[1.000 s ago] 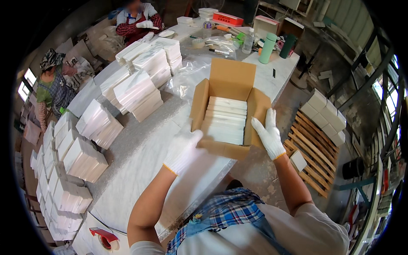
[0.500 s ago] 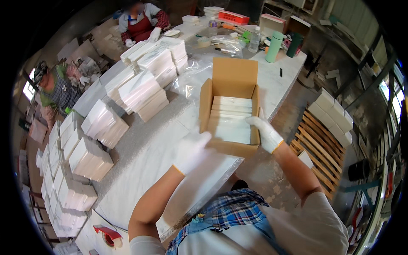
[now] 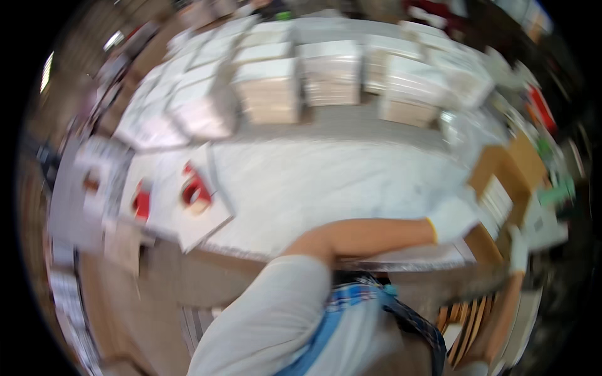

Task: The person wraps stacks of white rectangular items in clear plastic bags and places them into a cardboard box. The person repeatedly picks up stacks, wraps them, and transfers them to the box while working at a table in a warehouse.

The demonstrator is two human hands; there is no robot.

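Note:
An open cardboard box (image 3: 525, 156) stands at the right end of the worktable, its flaps up. White flat pieces (image 3: 496, 199) are packed in it. My left hand (image 3: 456, 218), in a white glove, is at the box's left side, with my forearm stretched across the table's near edge. At the near right side of the box is my right hand (image 3: 518, 249), also gloved. Motion blur smears the fingers of both hands, so their grip does not show. The whole view is blurred.
Several stacks of white tiles (image 3: 266, 94) line the table's far side. Red tape dispensers (image 3: 195, 191) lie on white boards (image 3: 210, 219) at the left. Clear plastic film (image 3: 470, 135) is heaped behind the box. A slatted wooden pallet (image 3: 467, 323) is on the floor at the lower right.
The view has swung left, so the box now appears at the far right and more of the table's left end shows. My left hand has come up against the box; my right hand stays beside it.

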